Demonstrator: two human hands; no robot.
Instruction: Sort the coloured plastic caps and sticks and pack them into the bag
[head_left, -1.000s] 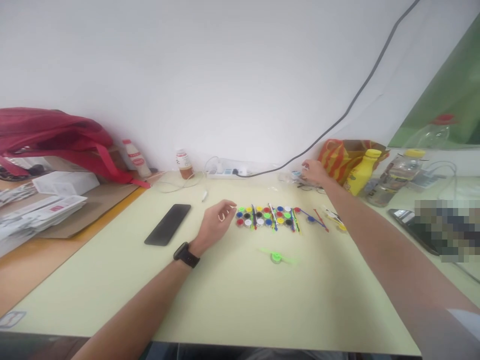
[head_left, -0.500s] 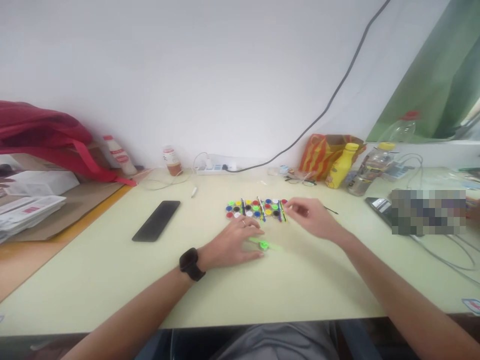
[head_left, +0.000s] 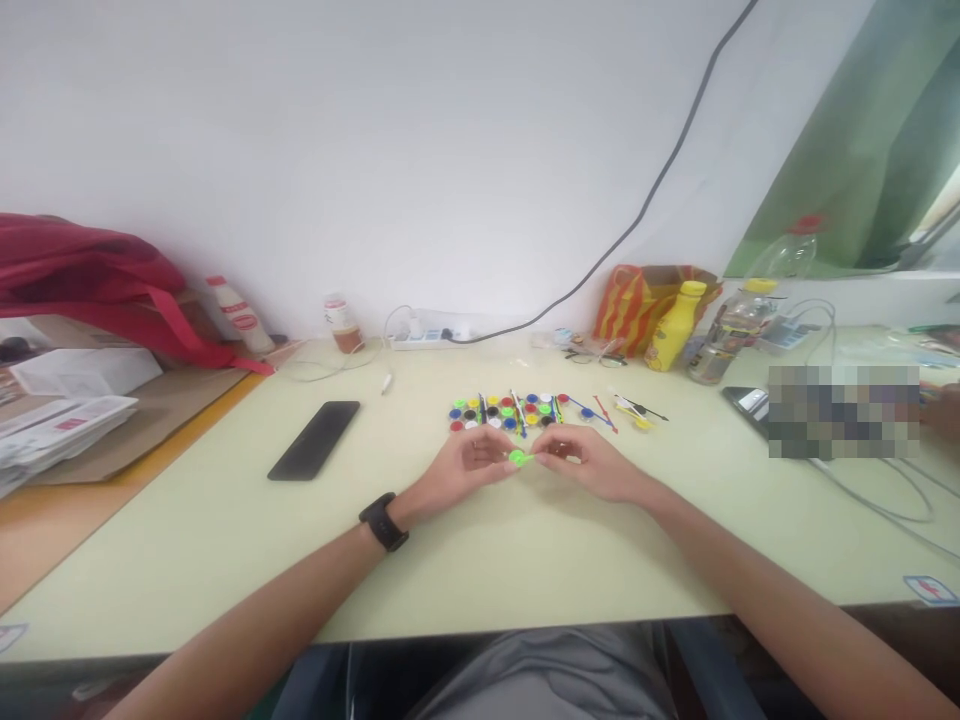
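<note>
My left hand and my right hand meet over the pale yellow-green table, fingers pinched together. Between them they hold a small green disc with a thin green stick. Just beyond the hands lies a block of small coloured discs in rows with thin coloured sticks laid across them. More loose sticks and discs lie to its right. A dark watch sits on my left wrist.
A black phone lies left of the hands. Along the wall stand a power strip, small bottles, a yellow bottle, an orange bag and clear bottles. A red bag and boxes lie at left.
My right hand came back from the far edge of the table to the middle. Both hands closed on the green disc piece, which was lying on the table, and lifted it.
</note>
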